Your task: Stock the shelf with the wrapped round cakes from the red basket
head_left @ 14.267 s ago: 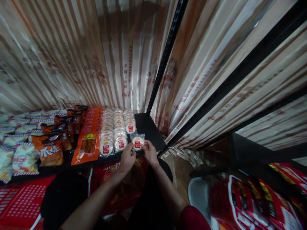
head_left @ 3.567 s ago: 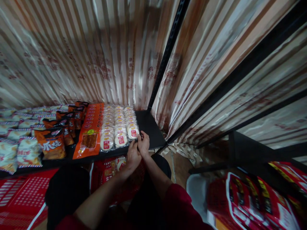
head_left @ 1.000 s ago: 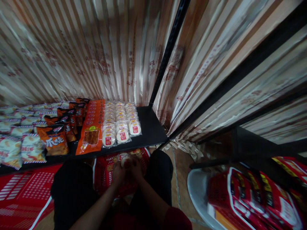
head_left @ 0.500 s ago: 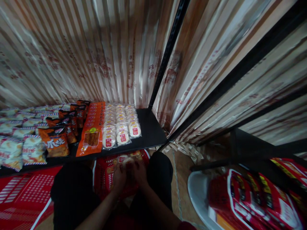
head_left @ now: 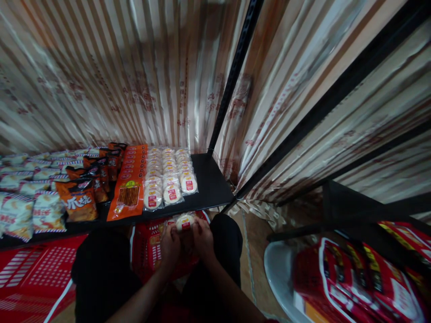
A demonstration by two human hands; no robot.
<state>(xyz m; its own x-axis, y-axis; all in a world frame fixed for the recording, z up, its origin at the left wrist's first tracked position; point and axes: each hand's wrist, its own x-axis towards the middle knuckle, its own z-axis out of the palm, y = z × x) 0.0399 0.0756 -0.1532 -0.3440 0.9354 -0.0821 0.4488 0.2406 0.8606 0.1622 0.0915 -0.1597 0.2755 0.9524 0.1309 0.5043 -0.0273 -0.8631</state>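
Between my knees, a round white wrapped cake [head_left: 185,222] with a red label is pinched at both sides. My left hand [head_left: 170,244] has its left edge and my right hand [head_left: 203,237] its right edge, both closed on the clear wrapper. Below the hands stands a red basket [head_left: 138,251] with more packets inside, partly hidden by the hands. Just ahead, on the black shelf [head_left: 210,184], similar round wrapped cakes [head_left: 171,193] lie in three overlapping rows.
Left of the cakes lies an orange snack packet [head_left: 129,179], then orange-and-black bags [head_left: 79,202] and pale snack bags [head_left: 47,211]. Another red basket [head_left: 43,264] is at lower left. A black post [head_left: 232,80] rises at the shelf's corner. Red packages [head_left: 367,273] sit at right.
Both hands have raised the wrapped cake slightly toward the shelf edge, and its label now faces up into view. The hands have spread a little apart to its sides.
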